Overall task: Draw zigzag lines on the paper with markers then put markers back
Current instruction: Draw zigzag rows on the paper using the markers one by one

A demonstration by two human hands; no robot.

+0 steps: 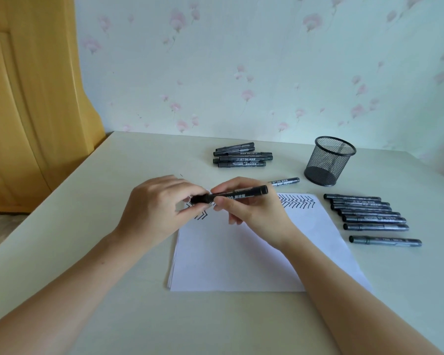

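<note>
A black marker lies level in the air above the top of the white paper. My right hand grips its barrel. My left hand pinches the cap end on the marker's left. Black zigzag lines run along the top of the paper, partly hidden by my hands. A black mesh pen cup stands empty at the back right.
Several markers lie in a row to the right of the paper. Another group of markers lies at the back centre, and a single marker rests beside the cup. A wooden door is at the left.
</note>
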